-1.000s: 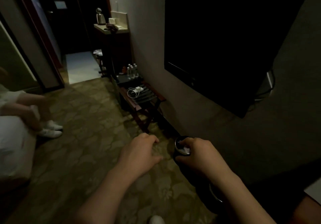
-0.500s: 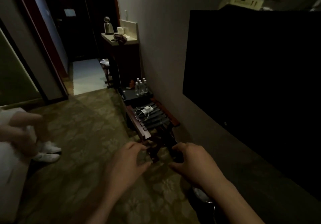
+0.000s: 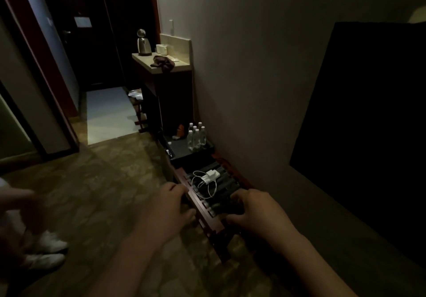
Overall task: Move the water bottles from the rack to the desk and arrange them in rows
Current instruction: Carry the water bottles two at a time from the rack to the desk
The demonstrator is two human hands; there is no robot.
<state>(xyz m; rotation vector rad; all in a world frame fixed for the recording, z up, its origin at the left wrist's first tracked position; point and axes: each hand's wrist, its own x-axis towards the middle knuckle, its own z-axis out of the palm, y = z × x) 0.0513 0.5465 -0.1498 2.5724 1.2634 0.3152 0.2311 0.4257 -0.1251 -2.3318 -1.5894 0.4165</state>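
Patterned carpet [image 3: 96,195], dim brown and gold, across the floor from the left edge to the wall. White sneakers [image 3: 46,250] of another person at the far left, blurred. Dark doorway [image 3: 92,43] beyond, pale floor [image 3: 108,114] past the carpet's far edge. Farther right, a stone-topped cabinet [image 3: 161,66] against the wall, with a steel kettle [image 3: 143,43] at its back left corner, white cups [image 3: 162,49] at the back, a crumpled dark cloth [image 3: 163,62] near the front edge. Below it, a low black tray [image 3: 179,147], water bottles [image 3: 196,135] clustered upright in its far right corner, capped in white, touching one another. Nearer, a slatted wooden luggage rack [image 3: 207,206] along the wall, white charger and coiled cable [image 3: 207,179] on its slats. Left hand [image 3: 166,209] empty, fingers loosely curled, over the rack's left rail. Right hand [image 3: 258,211] empty, fingers bent, over the near right slats; contact with the rack unclear. Black television [image 3: 368,123] on the plain wall [image 3: 253,66] at far right.
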